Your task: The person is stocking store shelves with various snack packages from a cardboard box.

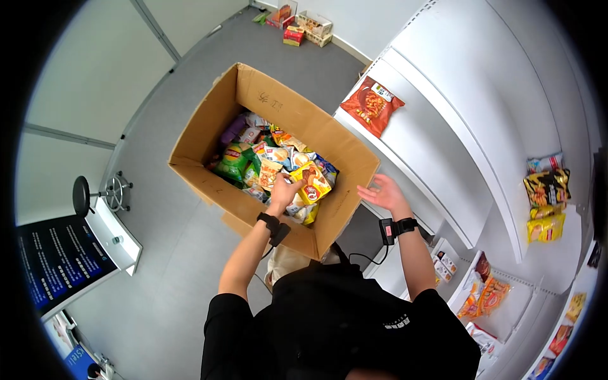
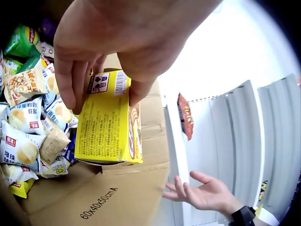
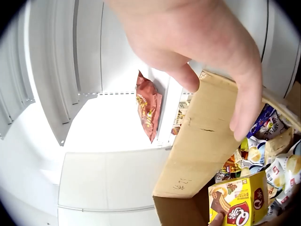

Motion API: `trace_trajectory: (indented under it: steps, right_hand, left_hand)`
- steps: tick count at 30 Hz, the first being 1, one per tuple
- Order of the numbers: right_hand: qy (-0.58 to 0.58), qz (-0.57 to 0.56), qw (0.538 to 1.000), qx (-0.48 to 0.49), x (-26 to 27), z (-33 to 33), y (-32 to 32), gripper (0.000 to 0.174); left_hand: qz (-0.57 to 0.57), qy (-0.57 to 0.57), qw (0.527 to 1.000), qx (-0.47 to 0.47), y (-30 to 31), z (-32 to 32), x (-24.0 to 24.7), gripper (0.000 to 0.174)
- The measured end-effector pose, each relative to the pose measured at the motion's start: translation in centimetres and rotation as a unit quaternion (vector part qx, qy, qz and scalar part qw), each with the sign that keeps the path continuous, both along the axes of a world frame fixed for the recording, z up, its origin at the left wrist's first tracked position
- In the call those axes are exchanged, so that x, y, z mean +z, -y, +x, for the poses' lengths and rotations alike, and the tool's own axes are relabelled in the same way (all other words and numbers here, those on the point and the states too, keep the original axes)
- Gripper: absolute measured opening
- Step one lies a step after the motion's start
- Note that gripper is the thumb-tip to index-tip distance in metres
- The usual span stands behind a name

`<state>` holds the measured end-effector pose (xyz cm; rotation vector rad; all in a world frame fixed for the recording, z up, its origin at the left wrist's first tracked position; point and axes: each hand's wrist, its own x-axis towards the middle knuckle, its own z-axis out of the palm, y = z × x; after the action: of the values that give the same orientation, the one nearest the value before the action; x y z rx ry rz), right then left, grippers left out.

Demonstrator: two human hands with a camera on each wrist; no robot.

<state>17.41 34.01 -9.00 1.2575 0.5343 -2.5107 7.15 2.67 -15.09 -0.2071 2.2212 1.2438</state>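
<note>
My left hand [image 1: 283,192] grips a small yellow snack box [image 2: 104,123] between thumb and fingers, inside a large open cardboard box [image 1: 209,101]. In the right wrist view the yellow carton shows a picture of brown cakes and a red label. Below it lie packaged snacks, among them green chip bags [image 1: 233,159] and white bread packets [image 2: 23,146]. My right hand [image 1: 387,194] holds nothing; its fingers are spread beside the box's right edge, towards the shelves.
White shelves [image 1: 437,120] stand along the right, with a red snack bag [image 1: 373,106] on the nearest one. More snack bags [image 1: 546,196] sit farther right. Small cartons [image 1: 293,35] lie on the floor by the far wall. A stool [image 1: 82,196] stands at left.
</note>
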Motion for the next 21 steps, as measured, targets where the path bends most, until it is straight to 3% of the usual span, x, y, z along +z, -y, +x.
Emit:
trace_trajectory:
  steps: [3, 6, 8, 13, 18, 21]
  right_hand:
    - [0.057, 0.124, 0.989, -0.058, 2.0, 1.8, 2.5, 0.059]
    - [0.004, 0.236, 0.971, 0.032, 4.4, 3.7, 5.8, 0.052]
    - [-0.041, 0.229, 0.968, 0.091, 5.9, 5.1, 8.3, 0.049]
    - [-0.121, 0.261, 0.936, 0.202, 11.1, 7.7, 13.3, 0.053]
    - [-0.158, 0.293, 0.927, 0.172, 13.1, 10.6, 13.5, 0.058]
    - [-0.166, 0.305, 0.927, 0.139, 13.5, 12.2, 13.2, 0.058]
  left_hand:
    - [0.038, -0.023, 0.999, -0.003, 2.0, 0.8, 2.3, 0.068]
    - [0.145, -0.017, 0.989, 0.003, 3.3, 1.8, 4.4, 0.062]
    - [0.221, -0.004, 0.975, 0.003, 3.9, 2.9, 8.0, 0.059]
    - [0.241, -0.017, 0.969, -0.051, 3.6, 4.7, 11.7, 0.059]
    - [0.256, -0.036, 0.963, -0.072, 1.8, 6.6, 15.6, 0.063]
    - [0.195, -0.080, 0.971, -0.110, 0.7, 7.0, 16.0, 0.065]
